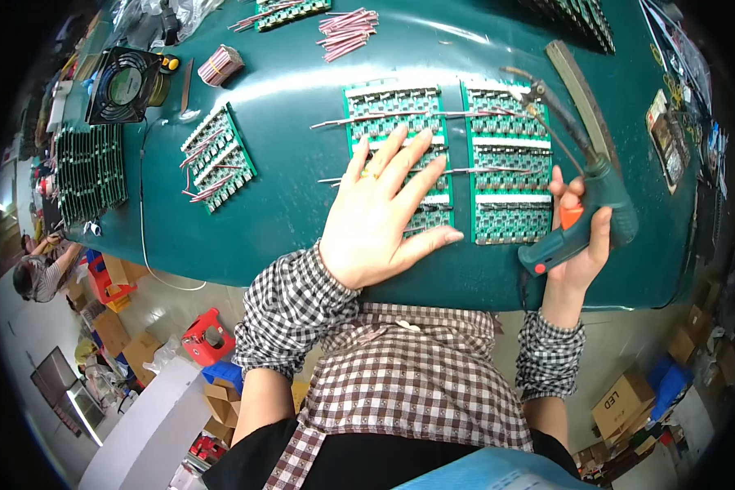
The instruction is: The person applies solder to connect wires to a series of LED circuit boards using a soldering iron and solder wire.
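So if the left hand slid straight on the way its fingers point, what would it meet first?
Probably the thin wire leads lying across the green circuit board panel. The left hand lies flat on that panel, fingers pointing up and slightly right; past the panel is bare green tabletop.

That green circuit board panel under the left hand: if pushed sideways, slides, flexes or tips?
The circuit board panel lies flat on the smooth green table, so it would probably slide, not tip. It looks thin and scored into strips, so likely flexes when lifted. The left hand pins it; wires on it may shift.
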Motion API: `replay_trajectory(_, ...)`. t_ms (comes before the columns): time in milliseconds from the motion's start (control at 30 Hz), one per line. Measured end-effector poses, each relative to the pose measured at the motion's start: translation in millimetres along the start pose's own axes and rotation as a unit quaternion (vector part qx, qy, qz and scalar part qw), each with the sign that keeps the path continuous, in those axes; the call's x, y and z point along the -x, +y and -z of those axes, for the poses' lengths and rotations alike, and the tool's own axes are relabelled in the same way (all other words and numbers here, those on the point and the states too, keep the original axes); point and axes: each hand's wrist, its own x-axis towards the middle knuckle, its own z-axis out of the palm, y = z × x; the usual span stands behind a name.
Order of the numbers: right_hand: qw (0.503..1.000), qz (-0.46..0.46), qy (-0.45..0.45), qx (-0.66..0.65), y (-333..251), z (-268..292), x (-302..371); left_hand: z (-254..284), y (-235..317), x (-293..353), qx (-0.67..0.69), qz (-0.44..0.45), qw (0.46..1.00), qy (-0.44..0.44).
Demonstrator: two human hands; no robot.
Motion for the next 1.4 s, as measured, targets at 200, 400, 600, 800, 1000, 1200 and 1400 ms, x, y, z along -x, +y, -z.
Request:
replay_trajectory(200,0.999,-0.019,0.039,0.014,-7,-16,7,6,2,2,0.015,0.007,1.0,-0.002)
replay_trajectory(400,0.999,-0.02,0.031,-0.026,-3,-7,5,45,-30,-19,0.11,0.021,0.97,0.216)
replay_trajectory(600,0.992,-0.045,0.05,-0.109,-11,-12,-7,30,-110,-81,0.04,0.131,0.963,0.23)
replay_trajectory(800,0.992,-0.055,0.028,-0.109,-9,-8,-21,25,-116,-88,-0.011,0.122,0.955,0.269)
replay_trajectory(1000,0.993,-0.048,0.047,-0.099,-8,-4,-21,24,-121,-87,-0.019,0.106,0.963,0.248)
replay_trajectory(1200,0.992,-0.039,0.029,-0.116,-6,5,-17,23,-118,-85,-0.033,0.061,0.962,0.263)
replay_trajectory(1400,0.987,-0.051,0.05,-0.146,-1,0,-22,41,-86,-71,0.043,0.102,0.962,0.25)
